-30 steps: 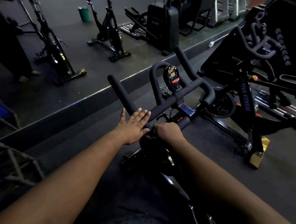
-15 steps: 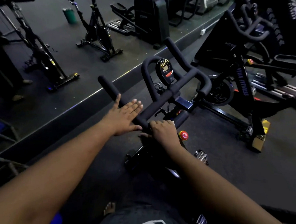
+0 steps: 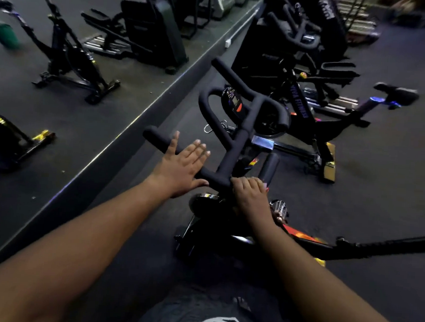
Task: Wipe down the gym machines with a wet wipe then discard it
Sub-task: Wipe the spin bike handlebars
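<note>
A black spin bike's foam handlebar (image 3: 234, 147) stands in front of me, with a small console (image 3: 233, 102) at its centre. My left hand (image 3: 181, 164) lies flat on the left bar, fingers straight and spread. My right hand (image 3: 250, 194) is curled over the near end of the handlebar by the stem. No wet wipe shows; whatever is under my right fingers is hidden.
A second black bike (image 3: 300, 108) stands just beyond to the right, its saddle (image 3: 397, 93) sticking out. A long grey ledge (image 3: 134, 122) runs diagonally on the left, with more bikes (image 3: 71, 64) and a green bin (image 3: 5, 35) past it. Dark floor lies to the right.
The view has swung and dropped closer to the handlebar. Both hands stay on the bar in nearly the same places, the left still flat and the right still curled.
</note>
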`<state>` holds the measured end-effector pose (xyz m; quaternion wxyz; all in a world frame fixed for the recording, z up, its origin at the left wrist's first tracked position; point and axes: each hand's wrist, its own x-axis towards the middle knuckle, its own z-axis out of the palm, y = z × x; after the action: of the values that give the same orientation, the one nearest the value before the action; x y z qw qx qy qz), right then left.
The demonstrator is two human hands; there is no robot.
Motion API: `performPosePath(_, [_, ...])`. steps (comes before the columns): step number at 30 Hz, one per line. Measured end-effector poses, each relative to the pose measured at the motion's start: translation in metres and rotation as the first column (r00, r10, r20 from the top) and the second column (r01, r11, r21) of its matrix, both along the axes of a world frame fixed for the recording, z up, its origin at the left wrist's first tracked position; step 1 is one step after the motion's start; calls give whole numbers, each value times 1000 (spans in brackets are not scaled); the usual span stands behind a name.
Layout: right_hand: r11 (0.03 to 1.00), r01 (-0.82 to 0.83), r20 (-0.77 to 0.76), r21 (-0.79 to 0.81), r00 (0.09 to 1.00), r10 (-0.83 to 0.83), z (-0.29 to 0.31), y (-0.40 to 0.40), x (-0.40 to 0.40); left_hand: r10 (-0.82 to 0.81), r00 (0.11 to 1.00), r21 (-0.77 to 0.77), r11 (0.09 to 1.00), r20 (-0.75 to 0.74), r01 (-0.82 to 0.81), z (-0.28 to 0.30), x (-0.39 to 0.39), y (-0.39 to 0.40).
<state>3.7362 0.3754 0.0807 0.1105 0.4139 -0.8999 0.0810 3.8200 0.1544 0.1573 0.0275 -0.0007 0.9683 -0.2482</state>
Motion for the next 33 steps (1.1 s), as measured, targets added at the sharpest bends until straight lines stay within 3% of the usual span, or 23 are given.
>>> performPosePath(3, [976,-17,-57,-216,998,4,-17,8,19,-7,999,-22,1000,-35,6,12,9,-25])
performPosePath(8, [952,-201,-9,-232,979,205,-1,26,9,-79,994,-30,997,-73,77,14,17,-55])
performPosePath(10, [930,-110,83,-351,986,148,18,23,20,-75,995,-9,997,-70,75,13,16,-55])
performPosePath(12, [849,6,84,-529,995,45,39,3,35,-70,996,34,997,-63,73,11,13,-53])
performPosePath(14, [798,56,87,-601,996,-5,51,-29,39,-76,994,59,995,-75,80,11,12,-55])
performPosePath(17, [889,100,229,-446,973,5,40,-76,41,-117,990,55,991,-84,121,13,13,-59])
performPosePath(19, [964,124,165,-237,983,-86,20,-92,50,-157,984,20,987,-80,159,14,13,-64])
performPosePath(23, [982,171,30,-78,985,-170,18,-105,44,-151,969,-53,988,-195,144,21,17,-91])
performPosePath(26, [978,191,176,84,963,-203,42,-124,21,-181,967,-79,982,-179,169,23,19,-103])
performPosePath(28, [978,202,208,50,956,-208,40,-131,24,-196,966,-73,980,-169,186,23,19,-103])
performPosePath(31, [945,233,178,-228,965,-195,18,-129,53,-195,959,-44,981,-206,190,20,22,-108])
performPosePath(33, [919,213,185,-332,970,-158,13,-124,59,-191,964,-16,981,-185,191,21,22,-109])
